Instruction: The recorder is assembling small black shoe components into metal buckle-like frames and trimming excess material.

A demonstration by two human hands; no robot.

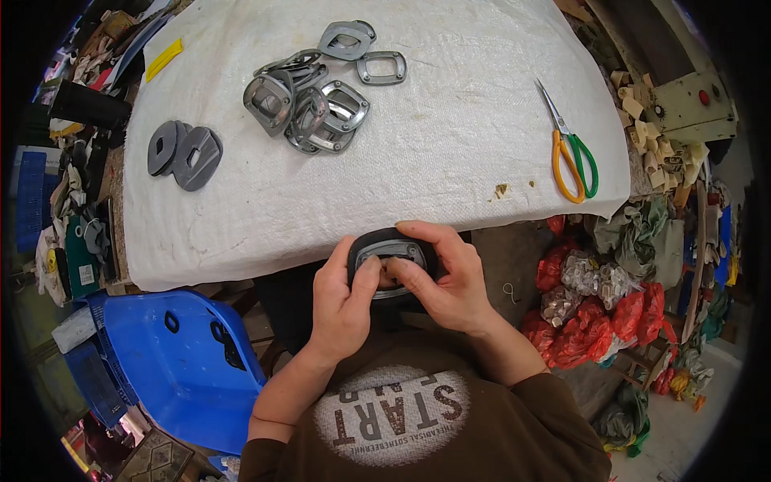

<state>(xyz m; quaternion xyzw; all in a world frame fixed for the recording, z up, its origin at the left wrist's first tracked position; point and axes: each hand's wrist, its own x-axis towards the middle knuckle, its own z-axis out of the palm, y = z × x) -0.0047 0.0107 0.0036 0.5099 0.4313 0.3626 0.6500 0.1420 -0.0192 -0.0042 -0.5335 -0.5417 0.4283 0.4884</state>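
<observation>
Just off the near edge of the table, my left hand [337, 301] and my right hand [454, 285] grip a silvery rounded rectangular metal frame [411, 251] set against a black oval piece [373, 238]. Both thumbs press at the frame's opening, while my fingers wrap the outer rim. A heap of similar metal frames [347, 108] lies on the white woven sheet [458, 136] ahead of me. To its left rest several flat grey oval pads [198, 165] with cut-out centres. Scissors [568, 165] with one orange and one green handle lie at the right, blades partly apart.
A blue plastic tub [177, 377] with a few black rings stands below left. At far left lies a yellow strip [165, 59]. Red plastic bags [582, 329] crowd the floor at right, below small wooden pieces [638, 108] and a metal control box [695, 104].
</observation>
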